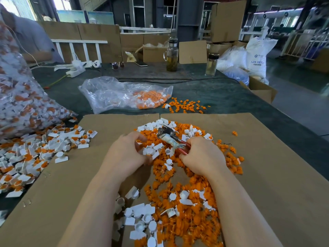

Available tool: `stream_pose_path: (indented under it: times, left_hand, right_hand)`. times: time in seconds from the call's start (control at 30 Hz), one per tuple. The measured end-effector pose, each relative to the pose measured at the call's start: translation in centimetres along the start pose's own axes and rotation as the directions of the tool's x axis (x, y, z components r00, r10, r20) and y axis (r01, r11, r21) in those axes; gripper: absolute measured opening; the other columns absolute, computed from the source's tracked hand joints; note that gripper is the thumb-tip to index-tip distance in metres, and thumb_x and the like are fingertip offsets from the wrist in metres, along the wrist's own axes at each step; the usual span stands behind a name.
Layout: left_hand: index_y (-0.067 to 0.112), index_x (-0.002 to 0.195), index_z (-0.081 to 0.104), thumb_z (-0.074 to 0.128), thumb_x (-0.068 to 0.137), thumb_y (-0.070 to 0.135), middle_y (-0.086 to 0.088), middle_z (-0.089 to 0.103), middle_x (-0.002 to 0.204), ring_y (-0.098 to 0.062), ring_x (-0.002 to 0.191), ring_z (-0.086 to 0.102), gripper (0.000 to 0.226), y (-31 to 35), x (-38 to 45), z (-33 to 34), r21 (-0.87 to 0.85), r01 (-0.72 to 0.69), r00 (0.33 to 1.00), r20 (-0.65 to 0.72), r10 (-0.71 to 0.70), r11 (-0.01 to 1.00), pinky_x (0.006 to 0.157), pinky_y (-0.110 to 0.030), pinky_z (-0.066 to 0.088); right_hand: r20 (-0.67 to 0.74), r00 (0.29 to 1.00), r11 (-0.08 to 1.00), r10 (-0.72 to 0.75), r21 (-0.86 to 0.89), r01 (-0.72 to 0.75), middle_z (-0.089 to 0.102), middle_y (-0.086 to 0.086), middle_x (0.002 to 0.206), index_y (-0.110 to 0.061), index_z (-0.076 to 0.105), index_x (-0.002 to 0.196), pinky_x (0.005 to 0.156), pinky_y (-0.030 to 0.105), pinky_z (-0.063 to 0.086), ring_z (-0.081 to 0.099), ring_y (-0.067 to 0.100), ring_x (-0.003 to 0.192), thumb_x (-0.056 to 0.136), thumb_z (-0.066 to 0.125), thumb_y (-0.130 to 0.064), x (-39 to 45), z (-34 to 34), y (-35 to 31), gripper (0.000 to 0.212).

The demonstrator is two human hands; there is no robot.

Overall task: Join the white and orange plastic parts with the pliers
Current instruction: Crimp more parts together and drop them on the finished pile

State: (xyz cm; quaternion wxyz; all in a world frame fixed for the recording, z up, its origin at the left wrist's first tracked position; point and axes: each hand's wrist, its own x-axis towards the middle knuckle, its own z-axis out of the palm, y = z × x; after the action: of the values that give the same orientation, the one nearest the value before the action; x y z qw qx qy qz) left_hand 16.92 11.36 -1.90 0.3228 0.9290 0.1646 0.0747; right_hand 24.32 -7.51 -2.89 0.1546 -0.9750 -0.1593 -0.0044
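1. The right hand is clenched round the red handles of the pliers, whose grey metal head points toward 11 o'clock over the pile; a pale wrapping covers the shank between head and handles.
2. The left hand has its fingers curled down into the pile, at a small cluster of white parts; whether it actually pinches one cannot be told.
3. Loose orange parts and more white ones lie heaped on a brown cardboard sheet, from the hands at centre down to 6 o'clock between the forearms.
4. At 9 o'clock a spread of joined pieces, white with orange inserts, spills off the cardboard onto the dark green table.
5. A large clear sack stuffed with white and orange pieces stands at 10 o'clock.
6. At 12 o'clock lies a crumpled clear plastic bag with orange parts in its open end, and a scatter of orange bits just beside it at 1 o'clock.
7. Farther back at 12 o'clock stand a glass bottle of yellowish liquid and a second, smaller bottle near it; sunglasses and a phone lie to their left.
8. At 2 o'clock a white sack reads "ABS RESIN" twice, with a small logo between; the finer print is too small to read.
9. Cardboard boxes line the far edge.
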Motion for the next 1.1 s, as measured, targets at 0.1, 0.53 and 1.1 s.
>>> stream_pose_path:
  times: [0.1, 0.53, 1.1]
  left_hand:
    - [0.045, 0.104, 0.057, 0.081, 0.078, 0.038, 0.012, 0.051, 0.1, -0.001, 0.083, 0.051, 0.036, 0.4, -0.1, 0.3, 0.015, -0.095, 0.993, -0.071, 0.096, 0.995, 0.064, -0.019, 0.039]
    - [0.035, 0.106, 0.07, 0.064, 0.09, 0.031, 0.008, 0.054, 0.116, -0.016, 0.112, 0.047, 0.018, 3.1, -0.7, 4.3, 0.348, -0.356, 0.906, -0.099, 0.411, 0.867, 0.086, -0.028, 0.03]
    - [0.028, 0.091, 0.074, 0.065, 0.093, 0.021, 0.013, 0.073, 0.077, -0.006, 0.086, 0.069, 0.011, 4.5, -1.4, 3.3, -0.604, -0.045, 0.992, -0.122, -0.037, 0.796, 0.088, -0.032, 0.055]
  right_hand:
    - [-0.011, 1.0, 0.999, 0.005, 0.05, -0.005, 0.058, -0.006, 0.078, -0.026, 0.057, 0.088, 0.051, 0.025, 0.043, 0.058, 0.013, 0.069, 0.087, 0.06, -0.038, 0.1, 0.1, 0.0, 0.013]
    - [-0.044, 0.996, 0.821, 0.078, 0.57, -0.039, 0.064, 0.006, 0.075, -0.019, 0.064, 0.082, 0.054, 0.029, 0.042, 0.059, 0.018, 0.067, 0.087, 0.062, -0.031, 0.0, -1.0, -0.3, 0.013]
    - [-0.011, 0.999, 0.514, 0.039, 0.857, -0.01, 0.058, -0.001, 0.077, -0.023, 0.062, 0.08, 0.06, 0.019, 0.042, 0.052, 0.01, 0.069, 0.085, 0.062, -0.01, -0.9, -1.4, -1.9, 0.013]
